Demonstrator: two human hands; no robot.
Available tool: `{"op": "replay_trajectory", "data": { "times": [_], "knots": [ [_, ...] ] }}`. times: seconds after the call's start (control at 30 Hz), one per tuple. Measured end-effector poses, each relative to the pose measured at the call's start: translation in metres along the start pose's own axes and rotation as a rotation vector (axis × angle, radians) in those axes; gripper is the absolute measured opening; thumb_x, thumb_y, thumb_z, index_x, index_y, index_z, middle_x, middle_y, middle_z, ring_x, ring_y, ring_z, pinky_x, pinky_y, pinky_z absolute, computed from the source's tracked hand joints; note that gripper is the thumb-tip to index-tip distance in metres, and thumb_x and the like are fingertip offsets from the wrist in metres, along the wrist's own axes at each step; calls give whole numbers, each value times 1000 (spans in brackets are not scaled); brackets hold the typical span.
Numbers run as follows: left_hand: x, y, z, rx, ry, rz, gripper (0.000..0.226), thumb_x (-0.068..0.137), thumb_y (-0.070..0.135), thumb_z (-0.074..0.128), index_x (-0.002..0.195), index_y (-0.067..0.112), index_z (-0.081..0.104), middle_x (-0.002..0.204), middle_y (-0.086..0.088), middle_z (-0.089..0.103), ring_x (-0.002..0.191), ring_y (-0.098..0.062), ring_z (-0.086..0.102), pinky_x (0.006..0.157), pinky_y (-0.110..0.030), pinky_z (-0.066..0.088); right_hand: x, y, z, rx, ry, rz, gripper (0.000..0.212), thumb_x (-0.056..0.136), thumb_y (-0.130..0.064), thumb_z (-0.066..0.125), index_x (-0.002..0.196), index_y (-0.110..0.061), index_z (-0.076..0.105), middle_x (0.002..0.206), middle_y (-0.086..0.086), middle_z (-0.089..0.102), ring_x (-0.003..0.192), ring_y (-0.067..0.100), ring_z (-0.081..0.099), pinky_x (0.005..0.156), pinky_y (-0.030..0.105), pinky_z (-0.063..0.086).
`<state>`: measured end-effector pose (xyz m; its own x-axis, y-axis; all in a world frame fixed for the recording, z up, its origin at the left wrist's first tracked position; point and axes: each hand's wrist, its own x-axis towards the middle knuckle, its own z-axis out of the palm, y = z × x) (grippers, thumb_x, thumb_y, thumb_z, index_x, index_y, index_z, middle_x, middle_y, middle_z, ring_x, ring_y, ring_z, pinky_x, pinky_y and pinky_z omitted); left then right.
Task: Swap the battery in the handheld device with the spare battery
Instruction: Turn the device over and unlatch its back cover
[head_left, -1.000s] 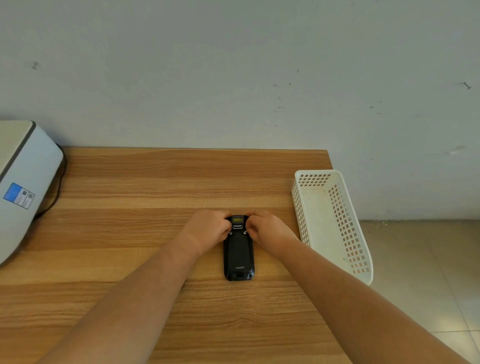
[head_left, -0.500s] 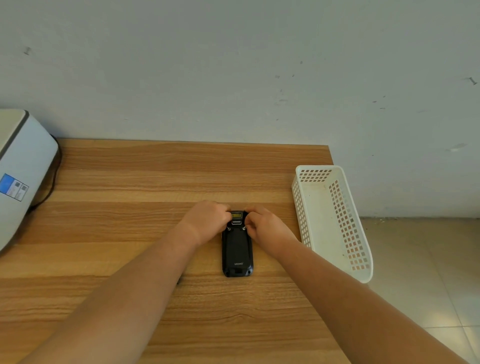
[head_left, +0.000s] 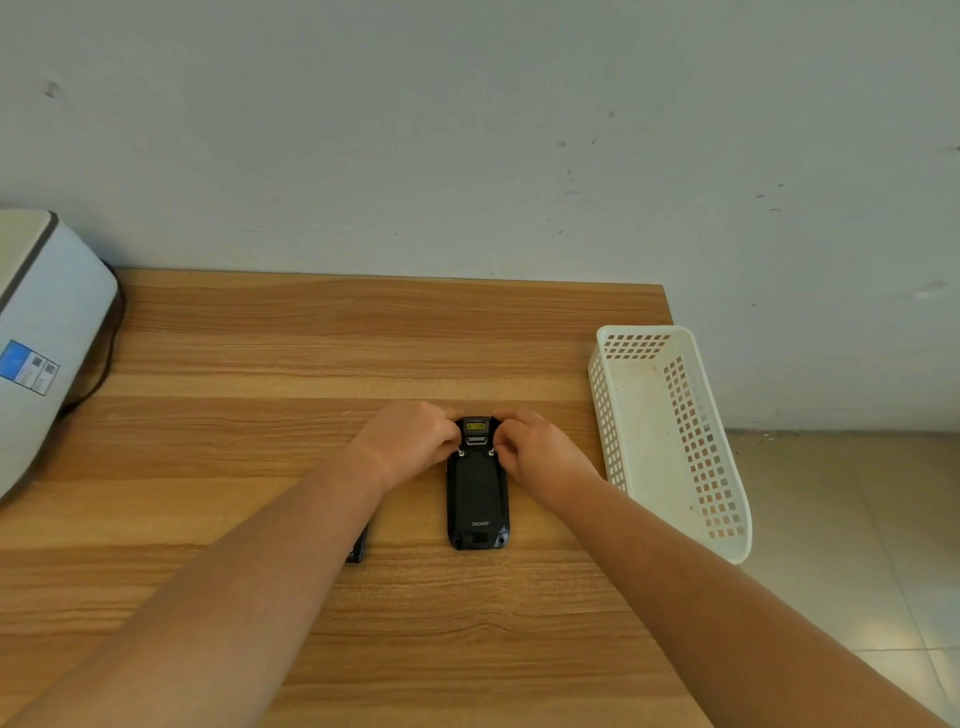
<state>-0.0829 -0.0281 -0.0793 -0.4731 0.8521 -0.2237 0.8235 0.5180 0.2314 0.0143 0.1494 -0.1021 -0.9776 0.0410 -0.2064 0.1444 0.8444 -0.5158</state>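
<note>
A black handheld device (head_left: 478, 493) lies face down on the wooden table (head_left: 311, 353), its back cover on and its scanner end pointing away from me. My left hand (head_left: 410, 441) and my right hand (head_left: 540, 452) both press their fingertips on the far end of the device, by two small screws or latches. A small black object, perhaps the spare battery (head_left: 358, 545), peeks out from under my left forearm, mostly hidden.
A white perforated plastic basket (head_left: 675, 431) sits at the table's right edge, overhanging it. A white and grey machine (head_left: 41, 332) with a blue label and a dark cable stands at the left. A grey wall rises behind the table; tiled floor lies to the right.
Both hands stay on the far end of the device. My view has shifted slightly, and a corner of the black object under my left forearm has come into sight.
</note>
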Motion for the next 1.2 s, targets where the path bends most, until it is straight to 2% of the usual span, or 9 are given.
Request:
{"op": "replay_trajectory", "data": {
  "times": [0.13,0.3,0.37,0.43,0.5,0.57,0.8,0.93,1.2],
  "knots": [
    [2,5,0,63,-12,-25,23,99,28,51,102,19,72,116,5,66,94,-14,65,76,-31,54,0,0,1,-2,4,-7,14,95,-15,57,102,-9,67,138,0,53,111,17,60,95,26,47],
    [2,10,0,42,-9,-84,22,99,28,50,98,18,70,105,5,66,90,-14,64,72,-30,52,1,1,1,-3,5,-14,14,95,-15,57,102,-8,68,137,0,53,112,17,60,93,22,44],
    [0,13,1,-40,-3,-138,22,99,26,51,100,17,71,108,5,67,95,-15,65,80,-32,52,2,2,-2,-9,-15,-12,15,95,-17,57,102,-9,67,138,-1,52,110,17,60,92,23,46],
    [-3,14,1,-162,-12,-203,22,97,29,55,108,17,71,124,5,64,106,-15,62,89,-34,51,4,2,-6,-31,-56,-28,16,96,-20,56,104,-10,67,136,-1,53,106,17,60,91,26,48],
    [-7,12,1,-263,-64,-250,36,92,38,63,123,20,65,146,9,50,122,-15,55,101,-36,46,7,2,-11,-74,-90,-57,19,97,-22,55,106,-11,67,134,-1,53,103,18,60,90,28,50],
    [-10,11,0,-296,-130,-271,55,85,44,71,133,22,57,156,9,36,133,-16,45,109,-38,40,10,1,-16,-130,-119,-85,22,98,-24,53,110,-12,66,133,-1,52,103,19,60,89,30,50],
    [-7,16,-3,-263,-146,-308,63,81,41,76,136,19,53,158,8,32,137,-17,41,110,-35,37,13,-1,-19,-218,-163,-119,25,99,-24,50,116,-12,65,127,1,53,100,21,61,88,34,51],
    [-4,18,-4,-270,-149,-319,63,81,39,76,136,18,53,158,8,32,137,-18,41,109,-34,38,18,-2,-20,-232,-151,-141,25,99,-22,50,116,-10,64,120,4,55,99,22,60,83,29,49],
    [-7,19,-5,-300,-135,-316,62,81,37,77,136,18,54,159,9,31,137,-17,41,111,-36,37,18,4,-21,-238,-192,-157,27,99,-26,50,118,-12,64,127,3,54,102,22,60,87,32,50]
  ]
}}
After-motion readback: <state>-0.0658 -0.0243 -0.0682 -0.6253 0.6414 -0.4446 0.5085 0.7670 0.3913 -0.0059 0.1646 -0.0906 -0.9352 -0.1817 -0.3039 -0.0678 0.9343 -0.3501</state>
